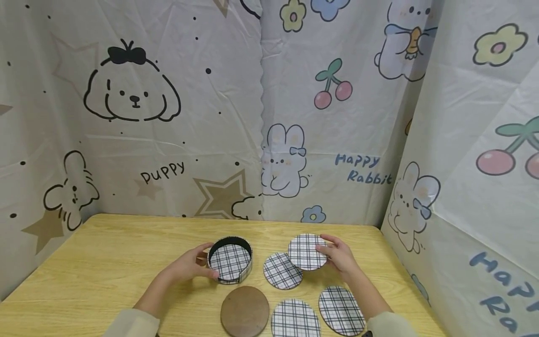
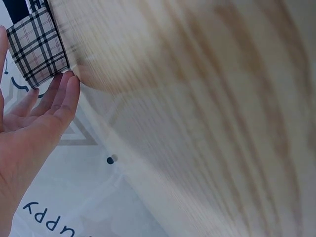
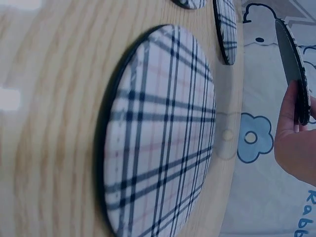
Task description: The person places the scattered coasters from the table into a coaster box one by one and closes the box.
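Note:
My left hand (image 1: 189, 267) grips the left side of a round coaster holder (image 1: 247, 272), thumb at the front and fingers behind. The holder has plaid outside walls (image 2: 40, 47) and a black lining, with a plaid coaster (image 1: 229, 262) lying inside. To the right of it, my right hand (image 1: 342, 256) pinches a plaid coaster (image 1: 306, 252) by its right edge, thumb on top. This coaster is raised off the table, as its dark underside (image 3: 289, 57) shows in the right wrist view. It partly covers another plaid coaster (image 1: 280, 274) on the table.
Nearer me lie a plain brown disc (image 1: 245, 311) and two more plaid coasters, one in the middle (image 1: 295, 320) and one at the right (image 1: 342, 311). The wooden table (image 1: 126, 252) ends at a printed curtain (image 1: 202, 154) behind and at the right.

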The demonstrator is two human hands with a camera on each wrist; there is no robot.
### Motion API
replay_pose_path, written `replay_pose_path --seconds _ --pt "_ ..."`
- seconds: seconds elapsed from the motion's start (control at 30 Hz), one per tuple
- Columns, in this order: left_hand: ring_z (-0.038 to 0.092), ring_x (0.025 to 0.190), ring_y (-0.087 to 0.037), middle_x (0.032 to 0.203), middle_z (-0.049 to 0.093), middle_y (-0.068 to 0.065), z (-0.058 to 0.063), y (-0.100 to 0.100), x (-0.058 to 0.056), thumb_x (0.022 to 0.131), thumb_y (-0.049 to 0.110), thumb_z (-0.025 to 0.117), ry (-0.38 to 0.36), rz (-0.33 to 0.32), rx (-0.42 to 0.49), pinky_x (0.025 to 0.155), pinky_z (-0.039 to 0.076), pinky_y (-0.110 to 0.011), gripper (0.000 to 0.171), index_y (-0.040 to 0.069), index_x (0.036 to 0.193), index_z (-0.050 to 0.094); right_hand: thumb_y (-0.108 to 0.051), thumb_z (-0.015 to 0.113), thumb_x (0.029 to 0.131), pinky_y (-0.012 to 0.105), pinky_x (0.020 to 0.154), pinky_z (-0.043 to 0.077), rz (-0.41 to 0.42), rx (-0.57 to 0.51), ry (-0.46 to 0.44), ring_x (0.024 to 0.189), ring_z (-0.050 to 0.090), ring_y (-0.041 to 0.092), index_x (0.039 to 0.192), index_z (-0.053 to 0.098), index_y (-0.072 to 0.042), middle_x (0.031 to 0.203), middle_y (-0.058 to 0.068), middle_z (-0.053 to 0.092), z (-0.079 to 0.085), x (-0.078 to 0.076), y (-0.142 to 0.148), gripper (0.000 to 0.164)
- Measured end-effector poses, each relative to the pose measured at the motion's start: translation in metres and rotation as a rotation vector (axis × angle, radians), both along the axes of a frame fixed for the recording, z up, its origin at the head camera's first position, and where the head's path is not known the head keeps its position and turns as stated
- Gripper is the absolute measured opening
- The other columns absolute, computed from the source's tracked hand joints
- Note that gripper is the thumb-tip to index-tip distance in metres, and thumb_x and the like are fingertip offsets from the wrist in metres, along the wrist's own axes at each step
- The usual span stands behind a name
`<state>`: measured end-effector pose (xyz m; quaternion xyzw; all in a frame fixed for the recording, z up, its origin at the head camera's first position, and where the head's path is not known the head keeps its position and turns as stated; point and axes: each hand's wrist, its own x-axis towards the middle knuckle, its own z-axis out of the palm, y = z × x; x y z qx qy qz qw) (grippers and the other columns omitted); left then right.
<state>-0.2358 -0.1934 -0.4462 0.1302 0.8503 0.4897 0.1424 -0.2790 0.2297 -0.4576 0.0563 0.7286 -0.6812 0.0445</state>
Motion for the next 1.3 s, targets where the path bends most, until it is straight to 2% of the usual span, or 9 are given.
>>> replay_pose_path --seconds 0.17,0.27,0.4,0.57,0.87,1.07,1.3 --pt "0.048 0.118 -0.043 0.130 0.047 -0.028 0.001 0.000 0.001 0.075 0.026 0.079 0.002 -0.010 -0.002 0.097 0.044 -0.053 0.093 0.001 0.145 0.024 -0.014 0.070 0.083 0.025 0.066 0.053 -0.023 0.002 0.005 0.076 0.060 0.013 0.135 0.043 0.000 0.094 0.007 0.058 0.020 0.013 -0.023 0.061" --pt "0.049 0.118 -0.043 0.129 0.048 -0.028 0.002 0.000 0.002 0.074 0.024 0.080 0.002 -0.001 0.008 0.097 0.044 -0.053 0.092 0.001 0.145 0.025 -0.011 0.067 0.084 0.024 0.066 0.053 -0.027 -0.008 -0.001 0.076 0.060 0.013 0.135 0.043 0.000 0.094 0.006 0.058 0.026 0.016 -0.032 0.057" --pt "0.049 0.117 -0.044 0.129 0.048 -0.029 0.003 0.000 0.003 0.074 0.022 0.080 0.007 0.006 0.010 0.097 0.044 -0.053 0.092 0.001 0.145 0.026 -0.012 0.067 0.085 0.024 0.065 0.054 -0.001 -0.014 0.006 0.076 0.061 0.012 0.137 0.040 0.001 0.093 0.005 0.059 0.026 0.015 -0.041 0.059" --pt "0.049 0.118 -0.045 0.129 0.047 -0.030 0.004 0.001 0.003 0.074 0.021 0.080 0.008 0.002 0.013 0.096 0.045 -0.053 0.091 0.000 0.145 0.026 -0.009 0.066 0.086 0.024 0.066 0.053 -0.002 -0.034 -0.006 0.077 0.060 0.013 0.135 0.043 -0.002 0.095 0.006 0.058 0.030 0.014 -0.053 0.055" --pt "0.050 0.117 -0.043 0.129 0.048 -0.029 0.004 0.001 0.002 0.074 0.021 0.080 0.013 0.018 0.001 0.096 0.045 -0.053 0.090 0.001 0.144 0.027 -0.005 0.064 0.086 0.022 0.063 0.051 0.022 -0.067 0.010 0.072 0.057 0.011 0.135 0.044 -0.001 0.086 0.002 0.052 0.039 0.011 -0.075 0.053" --pt "0.049 0.118 -0.044 0.129 0.048 -0.029 0.004 0.001 0.002 0.073 0.021 0.081 0.006 0.021 -0.006 0.097 0.044 -0.054 0.091 0.001 0.144 0.028 -0.004 0.064 0.086 0.023 0.062 0.050 0.051 -0.082 0.023 0.071 0.056 0.010 0.133 0.045 0.000 0.082 0.001 0.052 0.037 0.010 -0.088 0.050" --pt "0.049 0.118 -0.044 0.129 0.048 -0.028 0.002 0.001 0.002 0.074 0.021 0.080 0.008 0.015 -0.002 0.097 0.044 -0.053 0.090 0.001 0.144 0.028 -0.005 0.063 0.087 0.017 0.048 0.036 0.112 -0.084 0.032 0.053 0.039 0.005 0.134 0.044 0.000 0.074 -0.003 0.047 0.042 0.014 -0.104 0.050"
